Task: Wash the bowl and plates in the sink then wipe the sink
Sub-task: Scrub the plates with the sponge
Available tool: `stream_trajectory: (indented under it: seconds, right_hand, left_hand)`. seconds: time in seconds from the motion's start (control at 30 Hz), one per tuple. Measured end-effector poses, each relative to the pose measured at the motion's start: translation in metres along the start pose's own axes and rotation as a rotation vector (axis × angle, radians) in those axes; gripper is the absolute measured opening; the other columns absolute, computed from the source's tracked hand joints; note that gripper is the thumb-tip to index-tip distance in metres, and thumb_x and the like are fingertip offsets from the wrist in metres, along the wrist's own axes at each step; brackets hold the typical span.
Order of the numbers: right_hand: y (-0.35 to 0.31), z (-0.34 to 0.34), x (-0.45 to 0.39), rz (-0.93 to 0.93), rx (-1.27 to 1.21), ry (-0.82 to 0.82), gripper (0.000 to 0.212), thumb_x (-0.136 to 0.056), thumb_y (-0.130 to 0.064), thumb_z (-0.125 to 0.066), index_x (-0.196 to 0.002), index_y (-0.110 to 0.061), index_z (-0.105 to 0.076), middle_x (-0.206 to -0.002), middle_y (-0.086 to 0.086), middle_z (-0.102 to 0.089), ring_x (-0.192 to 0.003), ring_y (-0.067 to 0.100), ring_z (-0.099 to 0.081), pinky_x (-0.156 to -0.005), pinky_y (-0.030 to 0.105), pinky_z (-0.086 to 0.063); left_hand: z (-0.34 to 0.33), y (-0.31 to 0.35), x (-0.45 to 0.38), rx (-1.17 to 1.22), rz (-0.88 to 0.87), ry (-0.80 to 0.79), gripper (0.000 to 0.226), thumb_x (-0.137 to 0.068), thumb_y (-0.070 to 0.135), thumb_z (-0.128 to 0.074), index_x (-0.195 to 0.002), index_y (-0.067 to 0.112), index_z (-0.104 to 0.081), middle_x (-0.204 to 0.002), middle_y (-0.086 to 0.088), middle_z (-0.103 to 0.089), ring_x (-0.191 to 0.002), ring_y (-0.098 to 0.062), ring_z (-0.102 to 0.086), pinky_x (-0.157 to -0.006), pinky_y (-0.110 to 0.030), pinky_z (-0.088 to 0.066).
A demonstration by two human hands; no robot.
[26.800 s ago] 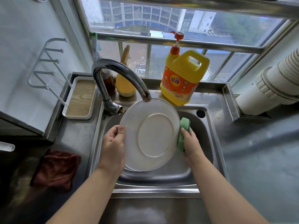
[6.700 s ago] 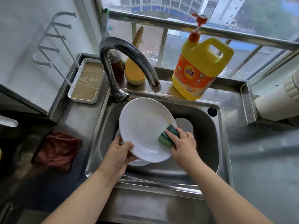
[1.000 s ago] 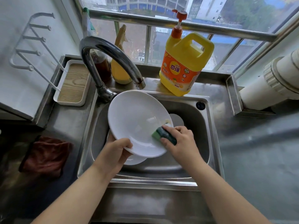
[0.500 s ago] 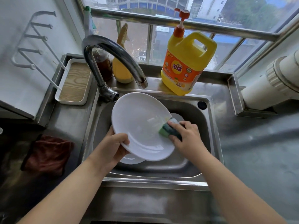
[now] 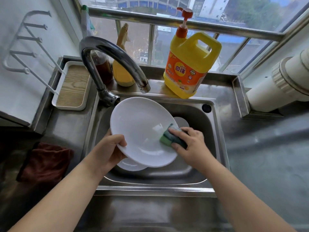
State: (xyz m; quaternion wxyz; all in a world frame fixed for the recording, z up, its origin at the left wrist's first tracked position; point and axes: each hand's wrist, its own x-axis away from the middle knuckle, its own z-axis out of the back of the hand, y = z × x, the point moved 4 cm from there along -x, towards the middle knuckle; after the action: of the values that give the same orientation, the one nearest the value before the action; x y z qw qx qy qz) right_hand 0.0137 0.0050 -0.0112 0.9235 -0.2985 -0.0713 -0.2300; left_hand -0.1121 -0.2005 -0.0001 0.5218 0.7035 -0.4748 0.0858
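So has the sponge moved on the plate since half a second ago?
Barely: sponge, gripped by the right hand, stays at the plate's right rim.

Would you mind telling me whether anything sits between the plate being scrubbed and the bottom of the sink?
Yes. Under the held plate, other white dishes lie in the sink, showing at its lower left and right edges. The left hand holds it; the right hand presses the sponge.

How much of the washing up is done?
Nothing looks finished yet. The left hand holds a white plate over the sink while the right hand rubs it with a green sponge. More white dishes wait underneath. No water runs from the tap, so rinsing is left, then wiping the sink.
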Motion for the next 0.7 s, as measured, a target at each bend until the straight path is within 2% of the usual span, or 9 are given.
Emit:
stream_trajectory:
  seconds: [0.07, 0.17, 0.23, 0.33, 0.43, 0.53, 0.6, 0.67, 0.7]
  right_hand:
    - [0.000, 0.007, -0.003, -0.014, -0.152, -0.003, 0.049, -0.086, -0.033, -0.066, -0.131, -0.045, -0.050, -0.128, -0.008, -0.044, -0.118, 0.016, -0.039, -0.107, 0.025, -0.029]
    - [-0.014, 0.011, 0.001, -0.030, -0.503, 0.038, 0.046, -0.081, -0.013, -0.072, -0.116, -0.040, -0.060, -0.115, -0.009, -0.048, -0.109, 0.003, -0.050, -0.093, 0.002, -0.033]
    - [-0.021, 0.008, 0.006, -0.044, -0.552, 0.117, 0.047, -0.079, -0.008, -0.073, -0.111, -0.040, -0.062, -0.112, -0.003, -0.051, -0.106, 0.004, -0.053, -0.092, 0.005, -0.039]
    - [-0.030, -0.005, 0.013, -0.128, -0.608, 0.272, 0.049, -0.080, -0.007, -0.072, -0.109, -0.044, -0.060, -0.111, -0.001, -0.052, -0.103, 0.005, -0.056, -0.095, 0.012, -0.044]
    - [-0.045, -0.015, 0.018, -0.226, -0.624, 0.406, 0.044, -0.081, -0.009, -0.070, -0.112, -0.039, -0.061, -0.112, 0.001, -0.052, -0.096, -0.002, -0.055, -0.087, 0.000, -0.038]
    - [-0.058, -0.028, 0.023, -0.271, -0.641, 0.375, 0.042, -0.084, -0.013, -0.069, -0.121, -0.029, -0.062, -0.112, -0.001, -0.051, -0.094, -0.006, -0.053, -0.079, -0.006, -0.034]
    - [-0.063, -0.034, 0.028, -0.236, -0.560, 0.284, 0.041, -0.085, -0.032, -0.066, -0.125, -0.034, -0.059, -0.116, -0.004, -0.051, -0.106, 0.004, -0.050, -0.089, 0.004, -0.036]
    - [-0.058, -0.038, 0.030, -0.165, -0.203, 0.154, 0.054, -0.078, -0.065, -0.044, -0.128, -0.046, -0.053, -0.124, -0.012, -0.047, -0.121, 0.016, -0.034, -0.103, 0.027, -0.027]
    - [-0.051, -0.036, 0.027, -0.125, -0.041, 0.132, 0.061, -0.075, -0.069, -0.033, -0.129, -0.048, -0.051, -0.129, -0.014, -0.045, -0.124, 0.018, -0.029, -0.104, 0.035, -0.022]
  left_hand:
    - [0.002, 0.006, -0.001, 0.012, 0.031, -0.032, 0.065, -0.055, 0.000, -0.046, -0.115, 0.016, -0.061, -0.103, -0.010, -0.070, -0.097, -0.028, -0.065, -0.068, -0.033, -0.059]
    - [0.005, 0.014, -0.003, 0.077, 0.056, -0.050, 0.060, -0.058, 0.005, -0.046, -0.116, 0.014, -0.062, -0.105, -0.011, -0.069, -0.099, -0.029, -0.064, -0.081, -0.039, -0.056]
    - [0.004, 0.016, -0.005, 0.125, 0.027, -0.033, 0.057, -0.063, 0.010, -0.049, -0.119, 0.014, -0.061, -0.108, -0.011, -0.069, -0.099, -0.029, -0.065, -0.083, -0.039, -0.056]
    - [-0.007, 0.005, -0.005, 0.207, -0.069, 0.051, 0.054, -0.065, 0.011, -0.055, -0.118, 0.015, -0.062, -0.107, -0.008, -0.071, -0.101, -0.026, -0.065, -0.079, -0.033, -0.058]
    - [-0.027, -0.017, -0.002, 0.256, -0.151, 0.071, 0.059, -0.066, 0.001, -0.058, -0.122, 0.018, -0.058, -0.110, -0.007, -0.071, -0.102, -0.024, -0.067, -0.074, -0.028, -0.058]
    - [-0.039, -0.036, 0.004, 0.210, -0.130, 0.057, 0.072, -0.065, -0.004, -0.056, -0.134, 0.015, -0.050, -0.120, -0.012, -0.066, -0.108, -0.026, -0.065, -0.075, -0.030, -0.057]
    - [-0.031, -0.037, 0.004, 0.176, -0.116, 0.089, 0.076, -0.062, -0.006, -0.054, -0.135, 0.013, -0.048, -0.120, -0.015, -0.066, -0.105, -0.027, -0.066, -0.071, -0.030, -0.057]
    - [-0.019, -0.030, 0.004, 0.123, -0.108, 0.111, 0.079, -0.058, -0.007, -0.053, -0.135, 0.012, -0.048, -0.120, -0.017, -0.065, -0.104, -0.030, -0.066, -0.066, -0.030, -0.057]
    - [-0.014, -0.026, 0.004, 0.098, -0.110, 0.116, 0.080, -0.057, -0.007, -0.052, -0.134, 0.012, -0.048, -0.120, -0.017, -0.064, -0.106, -0.032, -0.065, -0.064, -0.031, -0.057]
